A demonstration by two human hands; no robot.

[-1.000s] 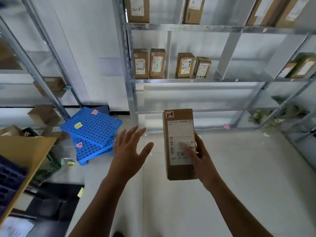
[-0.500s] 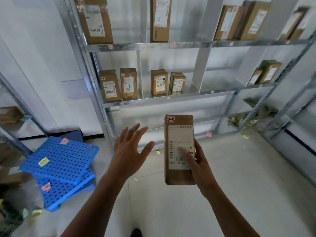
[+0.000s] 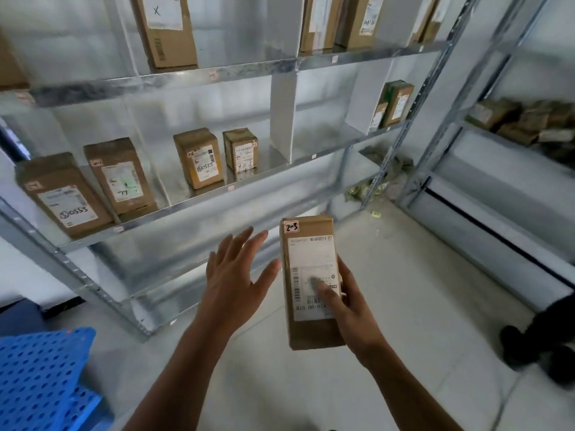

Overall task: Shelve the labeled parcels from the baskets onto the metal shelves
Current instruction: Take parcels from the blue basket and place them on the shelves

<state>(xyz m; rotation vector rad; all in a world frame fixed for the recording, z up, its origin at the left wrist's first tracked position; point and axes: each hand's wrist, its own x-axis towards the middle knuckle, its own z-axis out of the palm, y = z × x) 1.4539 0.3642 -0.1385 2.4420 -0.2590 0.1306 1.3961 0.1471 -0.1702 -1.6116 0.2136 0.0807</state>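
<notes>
Shelves (image 3: 217, 194) nearer now, right hand (image 3: 348, 306) gripping parcel (image 3: 311, 281), left hand (image 3: 236, 275) spread

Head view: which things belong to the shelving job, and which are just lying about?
Job: parcel tagged 2-3, held in the right hand; left hand, open; metal shelves; shelved parcels.
Lying about: blue perforated panels; crumpled green wrapping on floor.

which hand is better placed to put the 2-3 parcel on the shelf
Right. The right hand holds the parcel upright, facing the shelf; the left hand is open and empty beside it.
</notes>
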